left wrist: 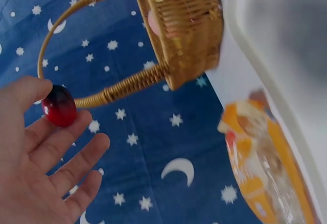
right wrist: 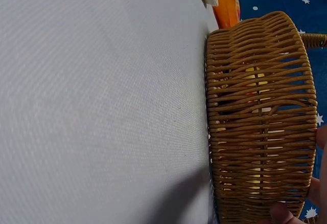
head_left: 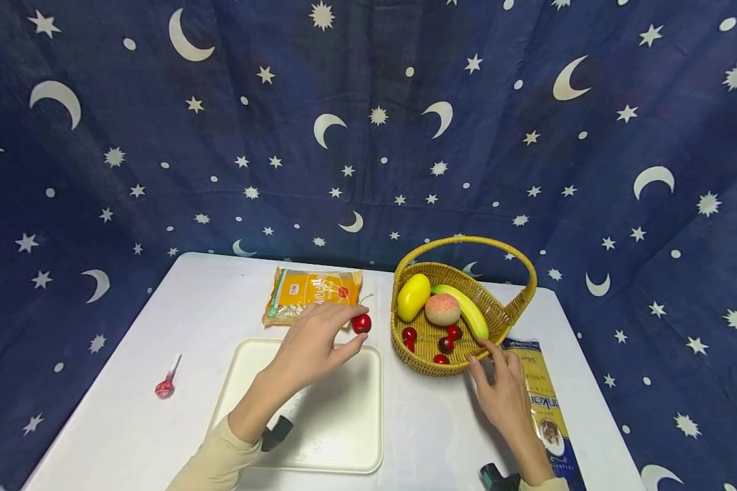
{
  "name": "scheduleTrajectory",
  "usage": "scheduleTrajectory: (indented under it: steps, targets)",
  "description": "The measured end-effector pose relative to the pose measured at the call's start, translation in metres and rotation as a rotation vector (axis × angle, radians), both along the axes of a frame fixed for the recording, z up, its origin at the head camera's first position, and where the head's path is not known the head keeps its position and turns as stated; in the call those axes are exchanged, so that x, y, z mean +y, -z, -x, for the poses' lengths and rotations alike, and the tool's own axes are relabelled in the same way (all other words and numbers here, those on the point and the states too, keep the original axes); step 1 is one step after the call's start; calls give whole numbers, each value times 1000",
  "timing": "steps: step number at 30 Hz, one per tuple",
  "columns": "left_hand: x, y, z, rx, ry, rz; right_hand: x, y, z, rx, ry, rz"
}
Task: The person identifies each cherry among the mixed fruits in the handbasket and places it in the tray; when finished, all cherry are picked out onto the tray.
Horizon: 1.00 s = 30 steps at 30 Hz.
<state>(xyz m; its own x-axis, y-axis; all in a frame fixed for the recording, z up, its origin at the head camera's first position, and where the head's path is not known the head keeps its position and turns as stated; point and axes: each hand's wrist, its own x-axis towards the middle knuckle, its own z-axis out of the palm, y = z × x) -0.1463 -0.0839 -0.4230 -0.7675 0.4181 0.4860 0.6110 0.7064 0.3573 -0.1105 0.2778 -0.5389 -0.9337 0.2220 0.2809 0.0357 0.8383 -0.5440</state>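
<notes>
My left hand [head_left: 313, 344] pinches a red cherry [head_left: 361, 323] between thumb and fingertips, above the far edge of a cream tray [head_left: 376, 409]. In the left wrist view the cherry [left wrist: 60, 106] looks dark on top, and the other fingers are spread. With my right hand [head_left: 505, 389] I grip the near right rim of a wicker basket [head_left: 426, 368], thumb outside. Inside the basket lie a yellow mango-like fruit [head_left: 414, 298], a peach [head_left: 442, 309], a banana [head_left: 467, 310] and several cherries [head_left: 445, 344]. The right wrist view shows the basket's woven side [right wrist: 260, 116] close up.
An orange food packet [head_left: 313, 290] lies behind the tray. On the left of the white table [head_left: 129, 423] is a wrapped red lollipop [head_left: 165, 388]. A blue and yellow bag [head_left: 549, 416] lies right of the basket, partly under my right arm. A star-patterned curtain [head_left: 368, 170] hangs behind.
</notes>
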Motion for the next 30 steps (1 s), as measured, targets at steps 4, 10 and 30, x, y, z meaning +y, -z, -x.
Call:
scheduleTrajectory:
  steps: [4,10,30]
  targets:
    - [-20,5,-9,34,-40,0,1,-2,0,7,-2,0]
    - [-46,21,-21,38,-80,6,2,-1,1,2,-3,5]
    - [-107,71,-32,-47,-234,119,-2,-3,0,1,-1,3]
